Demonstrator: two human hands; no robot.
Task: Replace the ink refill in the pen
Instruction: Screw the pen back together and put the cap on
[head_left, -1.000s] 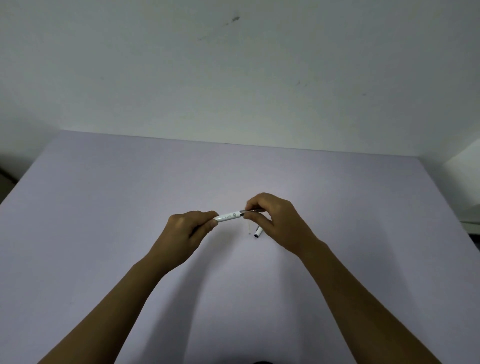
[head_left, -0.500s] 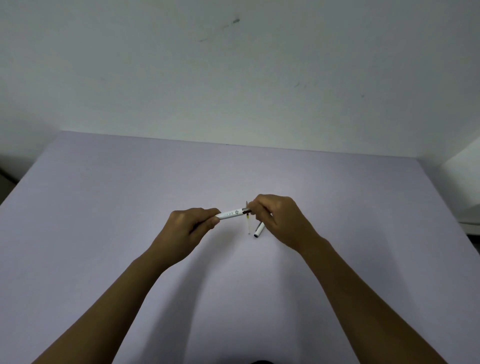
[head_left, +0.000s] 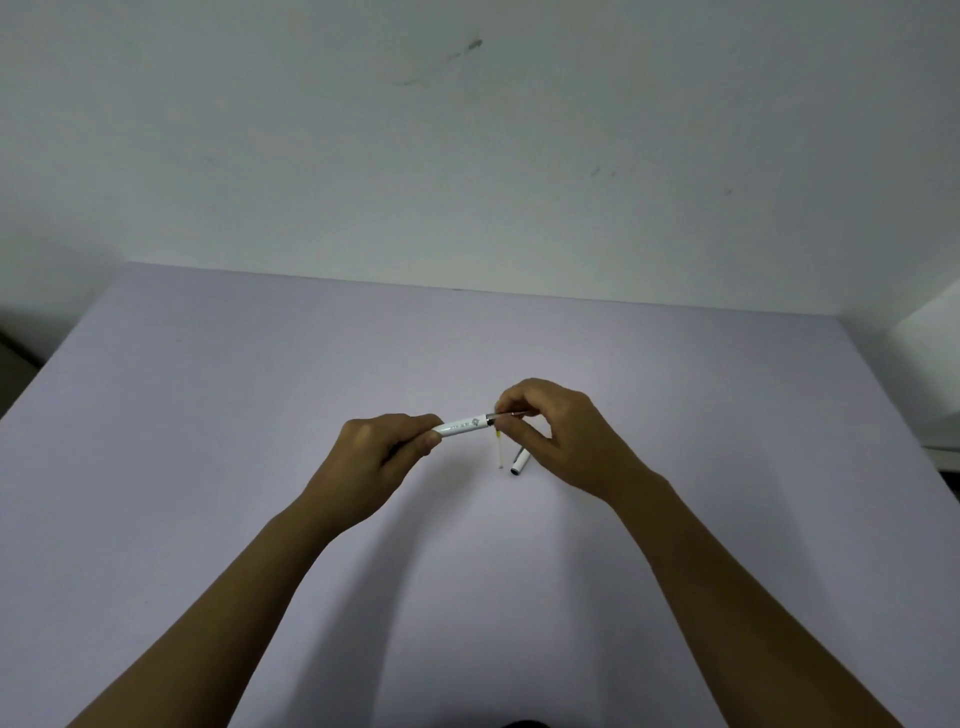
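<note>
A bare indoor room, plain enough that its kind cannot be told: perhaps a study or a recording corner. Beyond the left hand (head_left: 371, 457) and the right hand (head_left: 566, 436) stretches a flat pale lilac table (head_left: 260, 374), its far edge pushed against an off-white wall (head_left: 467, 156) with faint scuffs and a dark smudge (head_left: 474, 44) high above the hands. Off past the right hand, at the table's far right corner, stands a white block-like object (head_left: 930, 374), too cropped to identify.
</note>
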